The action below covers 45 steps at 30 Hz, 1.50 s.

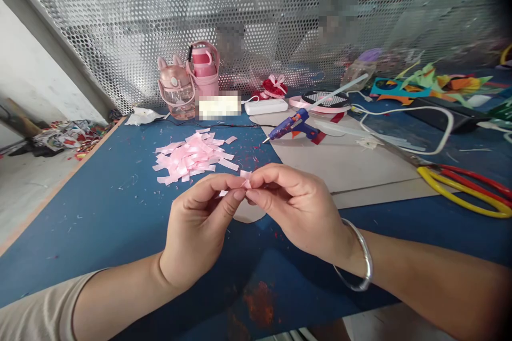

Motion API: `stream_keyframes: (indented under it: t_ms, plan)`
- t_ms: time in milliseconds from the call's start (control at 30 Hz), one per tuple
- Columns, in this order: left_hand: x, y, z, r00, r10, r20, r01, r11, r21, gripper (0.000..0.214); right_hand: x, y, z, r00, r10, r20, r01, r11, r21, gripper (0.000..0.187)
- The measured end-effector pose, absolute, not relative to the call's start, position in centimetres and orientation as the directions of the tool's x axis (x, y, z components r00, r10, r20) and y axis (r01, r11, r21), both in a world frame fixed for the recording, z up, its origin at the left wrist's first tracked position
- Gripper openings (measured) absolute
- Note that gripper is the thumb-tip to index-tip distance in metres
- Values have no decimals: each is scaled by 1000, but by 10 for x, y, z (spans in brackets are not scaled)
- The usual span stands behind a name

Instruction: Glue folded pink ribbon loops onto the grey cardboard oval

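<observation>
My left hand [198,224] and my right hand [296,208] meet above the blue table, fingertips pinched together on one small pink ribbon piece [245,176]. Only the ends of the piece show between the fingers. A silver bangle [362,261] circles my right wrist. Just behind the hands lies a pile of several cut pink ribbon pieces [192,157] on the blue table [100,208].
A blue glue gun [294,125] rests on a grey cardboard sheet [344,162]. Yellow-and-red scissors [466,184] lie at the right. Two pink bottles [188,82], a ribbon spool [320,102], a white cable and coloured paper scraps stand near the perforated metal back wall.
</observation>
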<state>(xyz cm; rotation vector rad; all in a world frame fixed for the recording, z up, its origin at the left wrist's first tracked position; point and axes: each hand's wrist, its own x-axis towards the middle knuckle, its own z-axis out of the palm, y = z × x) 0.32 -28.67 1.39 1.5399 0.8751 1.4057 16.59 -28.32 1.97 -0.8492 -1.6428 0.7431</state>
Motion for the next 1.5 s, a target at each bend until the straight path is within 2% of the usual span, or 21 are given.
stream_keyframes:
  t_ms: [133,233,400,567,833,933,1033,1100,1167,1267,1400,1500]
  plan:
    - [5,-287,15,149,922,357,-95,-346,933,13,168,-281,23,-217,790,574,193,611,-768,9]
    - [4,-286,15,154,907,393,-60,-388,920,15,170,-280,24,-246,745,620,226,666,-711,11]
    - [-3,-283,14,206,779,593,109,-620,777,21,172,-281,25,-227,733,641,250,680,-689,9]
    - [-8,-279,15,267,693,670,232,-721,653,21,173,-281,25,-247,682,688,263,731,-630,11]
    - [-8,-279,19,301,652,696,286,-758,586,20,173,-284,25,-218,702,678,310,709,-634,13]
    - [-8,-279,18,319,636,702,311,-770,557,19,172,-285,24,-188,750,634,305,658,-688,12]
    - [-8,-279,15,312,662,681,325,-748,579,21,171,-285,22,-144,806,574,187,591,-784,20]
    - [-9,-280,13,284,697,659,289,-717,634,31,171,-285,21,-141,809,571,153,587,-795,25]
    - [-10,-280,10,275,713,645,250,-701,668,46,172,-285,21,-153,794,589,191,608,-771,27]
    - [-14,-281,9,312,698,645,276,-716,641,57,175,-285,22,-184,760,623,262,649,-714,28]
    - [-19,-281,10,340,699,629,334,-715,614,56,178,-286,24,-221,692,687,386,709,-590,28]
    - [-16,-280,12,325,728,603,318,-685,655,46,178,-286,26,-236,672,702,421,722,-549,27]
